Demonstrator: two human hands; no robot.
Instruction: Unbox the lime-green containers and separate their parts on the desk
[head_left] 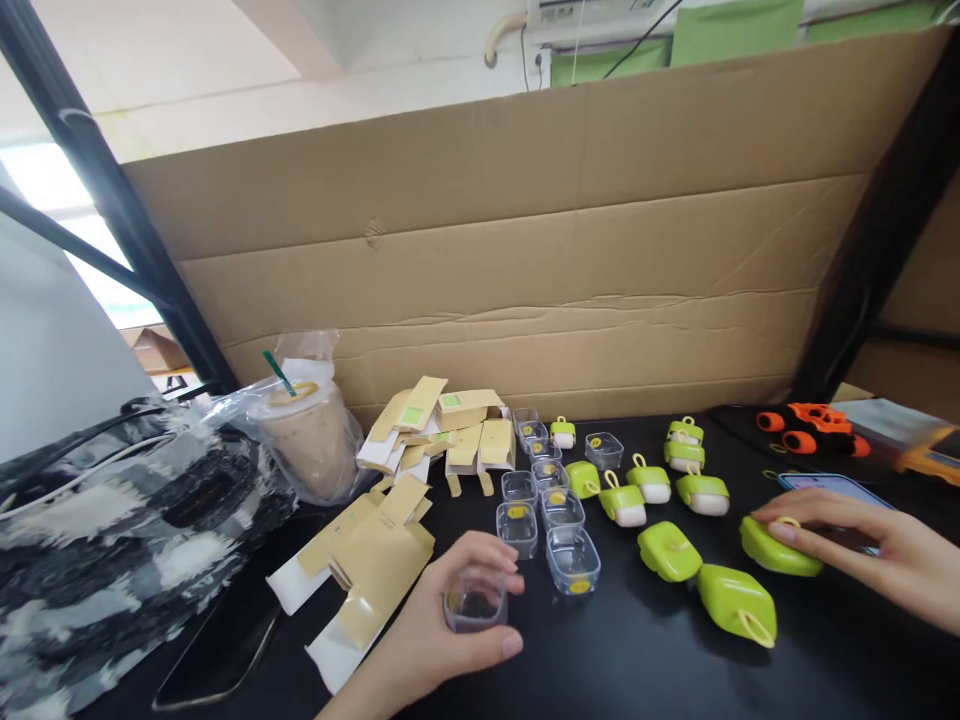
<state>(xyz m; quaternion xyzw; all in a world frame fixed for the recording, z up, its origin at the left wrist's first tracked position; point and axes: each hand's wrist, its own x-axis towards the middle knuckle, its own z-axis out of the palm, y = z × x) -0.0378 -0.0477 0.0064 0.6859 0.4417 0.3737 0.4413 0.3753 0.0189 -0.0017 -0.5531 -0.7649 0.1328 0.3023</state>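
- Clear plastic case (474, 603) sits in the left hand (442, 630), low centre of the black table (637, 660); fingers curled over its top, thumb under its near side, so that hand is closed around it.
- Right hand (862, 545) lies flat, fingers stretched out and fairly wide, fingertips resting on a lime-green cover (776, 547) at the right side of the table; not gripping it, just touching on top.
- Two more green covers (701, 580) lie just left of that one, between the two hands, one with its yellow loop facing the camera.
- Empty clear cases (551, 510) with yellow stickers stand in a loose cluster just beyond the left hand.
- Assembled green-and-white pieces (667, 470) with loops sit further back, right of the clear cases.
- Flat tan cardboard boxes (375, 560) lie unfolded just left of the left hand; more folded ones (442, 430) are piled behind.
- Iced drink cup (307, 430) in a plastic bag stands left of the pile; a black-and-white patterned bag (112, 540) is at far left.
- Orange toy car (814, 425) is at far right; a phone (832, 487) lies partly under the right hand.
- Corrugated cardboard wall (525, 260) backs the table.
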